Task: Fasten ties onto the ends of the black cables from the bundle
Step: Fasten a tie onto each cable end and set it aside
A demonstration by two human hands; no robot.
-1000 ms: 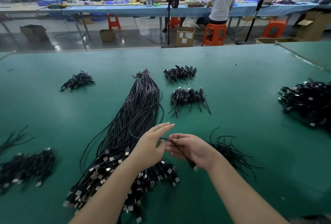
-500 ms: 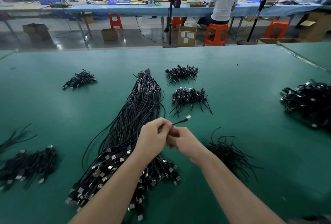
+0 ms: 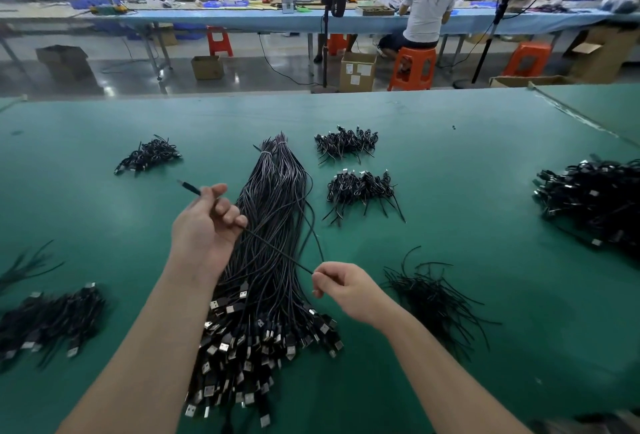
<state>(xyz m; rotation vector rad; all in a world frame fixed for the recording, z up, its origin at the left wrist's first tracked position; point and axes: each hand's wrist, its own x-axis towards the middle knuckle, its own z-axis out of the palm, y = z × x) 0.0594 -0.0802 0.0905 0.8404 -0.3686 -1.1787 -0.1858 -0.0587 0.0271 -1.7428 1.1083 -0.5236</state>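
A big bundle of black cables point(image 3: 277, 211) lies on the green table point(image 3: 467, 163), its USB plugs point(image 3: 256, 340) fanned out towards me. My left hand point(image 3: 207, 222) is raised above the bundle and grips one black cable point(image 3: 277, 250), whose small end plug sticks out to the upper left. That cable runs taut down to my right hand point(image 3: 343, 286), which pinches it over the bundle's right side. A loose pile of black ties point(image 3: 429, 291) lies just right of my right hand.
Small heaps of finished black cables lie at the far left point(image 3: 149, 156), far middle point(image 3: 346, 142), middle point(image 3: 363, 187), right edge point(image 3: 595, 198) and near left point(image 3: 48, 319). Beyond the table's far edge a person sits at a blue bench among orange stools and cardboard boxes.
My hands, together at the middle before, have drawn apart: the left rose up and left with the cable's end, the right slid down and right, stretching the cable between them.
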